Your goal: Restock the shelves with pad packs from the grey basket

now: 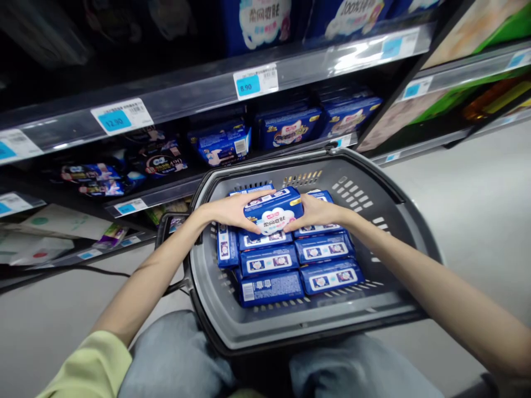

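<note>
Between my two hands is a blue sanitary pad pack (276, 213) with a white cloud-shaped label, held over a grey shopping basket (390, 232). My left hand (234, 210) grips its left end, thumb along the front. On the right end, my right hand (315, 211) closes with its thumb at the lower front corner. Below them, several similar blue packs (269, 260) lie in rows inside the basket, mostly in its left and middle part. The held pack and my hands hide some of the packs behind.
Ahead stands a dark store shelf (199, 91) with price tags along its edges. More blue packs (290, 127) sit on its lower level, beside dark packs (160, 157) to the left. The basket rests near my knees (178, 354), above a pale floor (489, 221).
</note>
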### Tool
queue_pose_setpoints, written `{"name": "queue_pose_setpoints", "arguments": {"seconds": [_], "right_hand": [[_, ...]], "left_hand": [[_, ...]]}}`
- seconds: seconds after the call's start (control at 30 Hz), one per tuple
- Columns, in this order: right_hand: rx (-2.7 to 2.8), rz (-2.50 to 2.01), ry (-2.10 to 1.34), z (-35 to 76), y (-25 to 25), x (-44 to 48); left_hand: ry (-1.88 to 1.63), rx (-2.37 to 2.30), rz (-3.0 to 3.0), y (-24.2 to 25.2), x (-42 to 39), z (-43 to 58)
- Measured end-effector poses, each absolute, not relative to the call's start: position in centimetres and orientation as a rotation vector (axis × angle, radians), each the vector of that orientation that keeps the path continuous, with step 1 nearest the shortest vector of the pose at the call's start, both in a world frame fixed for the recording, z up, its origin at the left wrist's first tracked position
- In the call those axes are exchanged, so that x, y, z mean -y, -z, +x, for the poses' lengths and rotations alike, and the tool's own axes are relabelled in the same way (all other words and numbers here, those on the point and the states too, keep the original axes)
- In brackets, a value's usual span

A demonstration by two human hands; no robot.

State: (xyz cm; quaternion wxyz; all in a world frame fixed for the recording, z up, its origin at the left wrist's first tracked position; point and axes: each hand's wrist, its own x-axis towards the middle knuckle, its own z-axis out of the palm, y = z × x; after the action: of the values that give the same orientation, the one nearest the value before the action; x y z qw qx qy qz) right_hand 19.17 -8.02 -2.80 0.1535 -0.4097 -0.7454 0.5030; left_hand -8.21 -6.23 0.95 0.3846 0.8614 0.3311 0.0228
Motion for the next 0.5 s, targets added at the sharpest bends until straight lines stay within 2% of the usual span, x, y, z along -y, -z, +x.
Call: {"name": "queue_pose_setpoints", "arguments": {"seconds": [0.5], "right_hand": [[2.141, -1.234, -1.378, 19.42, 3.49, 7.65]], "left_hand": [[0.010, -0.913, 2.239, -1.23, 6.19, -8.13]]}}
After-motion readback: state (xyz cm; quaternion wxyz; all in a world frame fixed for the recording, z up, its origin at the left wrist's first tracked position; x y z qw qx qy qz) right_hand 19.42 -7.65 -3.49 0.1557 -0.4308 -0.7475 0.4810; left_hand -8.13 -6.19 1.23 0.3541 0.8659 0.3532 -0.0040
